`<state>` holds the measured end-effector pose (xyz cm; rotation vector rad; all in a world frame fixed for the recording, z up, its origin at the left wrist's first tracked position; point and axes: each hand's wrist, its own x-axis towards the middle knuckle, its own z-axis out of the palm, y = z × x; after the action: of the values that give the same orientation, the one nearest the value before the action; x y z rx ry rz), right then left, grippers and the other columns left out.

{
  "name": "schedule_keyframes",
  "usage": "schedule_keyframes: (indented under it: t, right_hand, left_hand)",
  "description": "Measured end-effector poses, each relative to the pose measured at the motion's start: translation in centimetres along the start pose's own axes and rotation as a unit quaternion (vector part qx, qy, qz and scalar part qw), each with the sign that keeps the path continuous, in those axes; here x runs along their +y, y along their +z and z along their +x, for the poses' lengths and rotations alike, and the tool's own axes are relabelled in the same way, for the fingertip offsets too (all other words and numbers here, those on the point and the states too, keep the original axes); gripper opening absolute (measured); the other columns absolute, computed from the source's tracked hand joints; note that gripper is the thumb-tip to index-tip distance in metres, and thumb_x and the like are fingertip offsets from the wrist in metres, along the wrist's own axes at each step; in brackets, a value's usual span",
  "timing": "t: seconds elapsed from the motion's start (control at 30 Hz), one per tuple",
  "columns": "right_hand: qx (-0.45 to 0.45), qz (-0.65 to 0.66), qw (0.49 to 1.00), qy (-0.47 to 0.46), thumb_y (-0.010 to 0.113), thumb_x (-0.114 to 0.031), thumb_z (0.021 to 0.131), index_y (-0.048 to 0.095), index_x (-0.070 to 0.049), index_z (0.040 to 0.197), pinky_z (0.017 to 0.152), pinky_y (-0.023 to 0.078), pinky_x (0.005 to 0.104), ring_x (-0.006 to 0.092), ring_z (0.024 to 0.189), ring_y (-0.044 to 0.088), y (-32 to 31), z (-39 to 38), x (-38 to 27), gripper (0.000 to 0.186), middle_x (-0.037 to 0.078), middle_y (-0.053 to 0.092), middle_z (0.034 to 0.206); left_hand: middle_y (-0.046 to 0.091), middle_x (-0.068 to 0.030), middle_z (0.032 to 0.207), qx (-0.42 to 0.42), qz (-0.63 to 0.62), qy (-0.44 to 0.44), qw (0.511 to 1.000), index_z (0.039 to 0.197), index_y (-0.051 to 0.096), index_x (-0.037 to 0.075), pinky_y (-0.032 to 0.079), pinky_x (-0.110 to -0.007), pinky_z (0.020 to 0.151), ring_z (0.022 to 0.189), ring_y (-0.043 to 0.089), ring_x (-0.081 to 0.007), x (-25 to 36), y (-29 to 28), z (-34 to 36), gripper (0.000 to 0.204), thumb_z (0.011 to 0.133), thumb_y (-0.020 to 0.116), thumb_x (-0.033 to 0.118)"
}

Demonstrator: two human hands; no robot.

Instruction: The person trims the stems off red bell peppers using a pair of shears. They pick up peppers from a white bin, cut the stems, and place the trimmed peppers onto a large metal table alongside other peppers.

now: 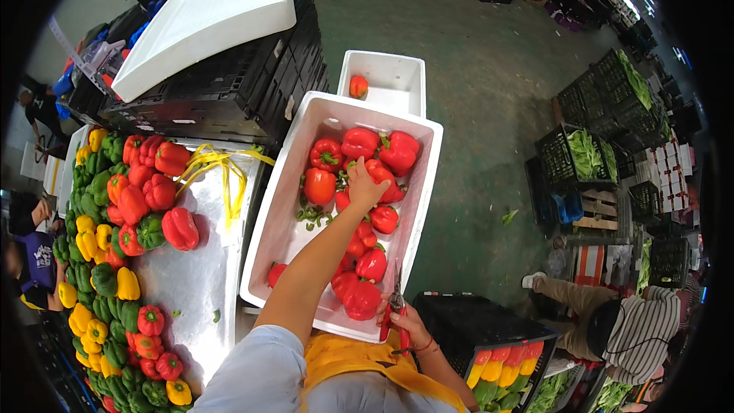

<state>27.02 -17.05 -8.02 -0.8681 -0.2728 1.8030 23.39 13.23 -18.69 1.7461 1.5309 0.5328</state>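
A white foam box [271,218] holds several red bell peppers [361,300], with green stem trimmings [312,215] among them. My left hand [364,188] reaches into its far half, fingers closed around a red bell pepper [377,170]; part of that pepper is hidden by the hand. At the box's near right corner, my right hand [414,326] grips red-handled shears [396,307], their blades pointing away from me.
Left of the box, a metal table [202,271] carries red, yellow and green peppers and yellow straps [225,168]. Behind stand a smaller foam box [397,88] and stacked black crates [252,69]. Packed peppers fill a black crate [478,313] at right; another person [612,325] is beyond.
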Motion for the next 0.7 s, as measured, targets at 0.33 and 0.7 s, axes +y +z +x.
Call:
schedule_keyframes:
  t: [0.33,0.7]
  right_hand:
    - [-0.046,0.056,0.997,0.025,0.053,-0.015,0.085,0.031,0.002,0.127,0.082,0.041,0.0315,0.0188,0.089,0.052,-1.0,0.5,-0.8,0.051,0.009,0.051,0.102]
    - [-0.049,0.026,0.998,0.019,0.055,-0.021,0.08,0.033,0.004,0.124,0.08,0.042,0.0315,0.0182,0.087,0.053,-1.6,0.6,-0.9,0.056,0.009,0.052,0.097]
  left_hand:
    - [0.024,-0.0243,0.139,0.069,-0.328,-0.293,0.895,0.137,0.014,-0.005,0.038,-0.04,0.096,0.123,0.036,-0.034,-4.7,1.3,12.2,0.109,0.062,0.076,0.044]
    - [0.043,-0.0217,0.122,0.266,-0.006,-0.016,0.964,0.126,0.034,-0.003,0.041,-0.036,0.087,0.108,0.046,-0.0351,-2.9,0.5,8.1,0.079,0.067,0.074,0.029]
